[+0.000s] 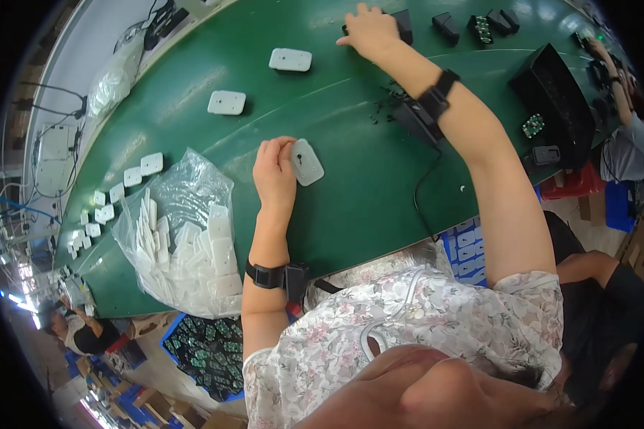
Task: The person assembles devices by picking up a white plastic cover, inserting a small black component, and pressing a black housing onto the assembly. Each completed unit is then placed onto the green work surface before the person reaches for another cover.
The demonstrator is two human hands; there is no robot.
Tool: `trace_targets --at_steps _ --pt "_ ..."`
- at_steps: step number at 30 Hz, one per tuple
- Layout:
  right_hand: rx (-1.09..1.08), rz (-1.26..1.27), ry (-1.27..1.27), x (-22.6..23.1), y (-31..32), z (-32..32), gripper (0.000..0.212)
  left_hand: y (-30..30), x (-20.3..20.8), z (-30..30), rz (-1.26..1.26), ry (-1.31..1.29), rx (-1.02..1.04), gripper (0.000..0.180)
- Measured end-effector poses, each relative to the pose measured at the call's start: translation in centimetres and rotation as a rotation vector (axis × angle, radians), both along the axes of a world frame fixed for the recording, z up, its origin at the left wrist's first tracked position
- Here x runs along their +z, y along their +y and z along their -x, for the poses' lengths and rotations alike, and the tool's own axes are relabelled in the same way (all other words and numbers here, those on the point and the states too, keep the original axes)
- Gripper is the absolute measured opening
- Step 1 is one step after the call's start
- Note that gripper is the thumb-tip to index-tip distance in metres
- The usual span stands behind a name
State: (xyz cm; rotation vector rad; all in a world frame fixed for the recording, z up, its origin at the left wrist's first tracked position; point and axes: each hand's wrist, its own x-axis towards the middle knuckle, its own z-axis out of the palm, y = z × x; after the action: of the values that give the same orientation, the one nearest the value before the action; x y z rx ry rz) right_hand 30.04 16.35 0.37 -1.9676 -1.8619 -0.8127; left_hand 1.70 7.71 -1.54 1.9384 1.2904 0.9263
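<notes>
My left hand (275, 171) is closed at the left edge of a white plastic cover (309, 164) with rounded corners and a dark slot, low over the green table. At the far side my right hand (373, 34) is stretched out, its fingers bent over a black plastic housing (403, 27). The hand hides much of that housing. Two more white covers, a nearer one (227, 103) and a farther one (290, 60), lie apart beyond my left hand.
A clear bag (211, 171) of white covers lies left, beside a row of white pieces (152, 164). Small black bits (377, 112) lie near my right forearm. Black housings (446, 28), a black bin (551, 93) and a circuit board (532, 126) are right. People sit at both sides.
</notes>
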Motion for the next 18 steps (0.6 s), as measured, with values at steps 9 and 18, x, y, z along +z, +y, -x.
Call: trace_targets --at_steps 9,18 --pt "0.055 0.226 0.548 1.3 -1.7 2.2 0.032 -2.3 0.4 -0.3 -0.251 0.464 0.017 0.048" --pt "0.516 0.491 0.963 1.2 -20.3 7.6 0.039 -2.3 -1.0 1.5 -0.426 0.494 -0.087 0.061"
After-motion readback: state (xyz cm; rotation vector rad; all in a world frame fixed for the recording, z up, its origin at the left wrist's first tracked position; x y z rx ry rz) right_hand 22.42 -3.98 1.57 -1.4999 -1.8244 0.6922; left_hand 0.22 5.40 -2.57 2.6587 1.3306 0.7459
